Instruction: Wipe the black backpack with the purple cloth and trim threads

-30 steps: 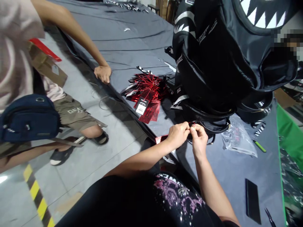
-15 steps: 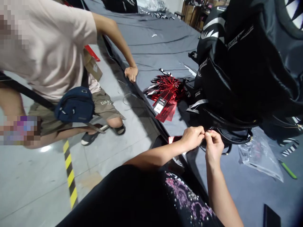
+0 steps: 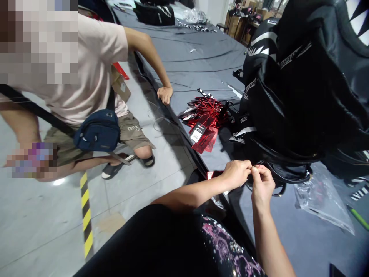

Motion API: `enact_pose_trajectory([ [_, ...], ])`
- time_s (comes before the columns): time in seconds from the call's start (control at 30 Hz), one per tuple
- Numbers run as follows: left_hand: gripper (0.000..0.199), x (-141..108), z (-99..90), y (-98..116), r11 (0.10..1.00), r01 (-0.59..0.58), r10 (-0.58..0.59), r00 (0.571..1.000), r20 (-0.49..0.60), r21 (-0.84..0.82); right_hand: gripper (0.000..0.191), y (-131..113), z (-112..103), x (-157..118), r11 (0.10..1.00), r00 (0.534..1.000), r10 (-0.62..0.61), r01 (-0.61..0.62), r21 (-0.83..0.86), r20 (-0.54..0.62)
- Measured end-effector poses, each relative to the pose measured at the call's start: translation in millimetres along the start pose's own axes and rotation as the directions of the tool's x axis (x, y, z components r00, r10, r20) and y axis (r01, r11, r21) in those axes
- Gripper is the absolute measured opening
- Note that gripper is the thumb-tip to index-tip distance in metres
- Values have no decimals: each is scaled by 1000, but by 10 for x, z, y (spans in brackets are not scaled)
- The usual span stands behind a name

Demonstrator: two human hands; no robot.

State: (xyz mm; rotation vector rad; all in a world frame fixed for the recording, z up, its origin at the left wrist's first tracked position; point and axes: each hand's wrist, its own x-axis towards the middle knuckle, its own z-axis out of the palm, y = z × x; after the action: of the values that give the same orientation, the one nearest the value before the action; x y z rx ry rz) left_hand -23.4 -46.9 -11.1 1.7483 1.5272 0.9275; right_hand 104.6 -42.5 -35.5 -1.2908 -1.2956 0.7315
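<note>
My left hand (image 3: pixel 236 173) and my right hand (image 3: pixel 263 182) meet fingertip to fingertip at the near edge of a black backpack (image 3: pixel 302 104). Both are closed in a pinch, and whatever small thing lies between the fingers is too hidden to name. The black strap and loop of the bag (image 3: pixel 291 175) come right behind my right fingers. Beyond my left hand lies a bunch of red and black hang tags (image 3: pixel 203 132) with red strings, spread on the grey cloth. A red and white tag corner (image 3: pixel 210 175) shows beside my left forearm.
A clear plastic bag (image 3: pixel 323 200) and a green tool (image 3: pixel 359 217) lie at the right on the grey cloth-covered table (image 3: pixel 201 57). At the left sits a person with a blue waist bag (image 3: pixel 98 130), one hand (image 3: pixel 165 95) on the table edge. More black bags (image 3: pixel 154 14) stand farther back.
The whole view has shifted slightly, so things sit a little lower and mostly farther right. My hands stay pinched together at the same place by the backpack.
</note>
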Motion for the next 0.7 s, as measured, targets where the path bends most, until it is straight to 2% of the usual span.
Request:
enact_pose_trajectory([
  [0.07,14,2,5,-3,1000,14,-14,1000,-25,14,23,1,1,0,1000,1000,-4,4,-6,0],
  [0.2,13,3,12,-6,1000,-20,20,1000,5,6,24,2,10,2,1000,1000,-7,7,-23,-7],
  [0.37,12,12,6,-20,1000,5,-4,999,-51,23,23,-4,28,5,999,1000,-20,20,-25,-11],
  [0.5,14,19,-17,-33,999,-52,52,999,-7,-10,23,-5,36,4,1000,999,-16,15,-9,-31],
  [0.7,15,30,76,-42,1000,-14,13,998,-55,-16,25,25,72,16,997,999,-31,29,-68,-31],
])
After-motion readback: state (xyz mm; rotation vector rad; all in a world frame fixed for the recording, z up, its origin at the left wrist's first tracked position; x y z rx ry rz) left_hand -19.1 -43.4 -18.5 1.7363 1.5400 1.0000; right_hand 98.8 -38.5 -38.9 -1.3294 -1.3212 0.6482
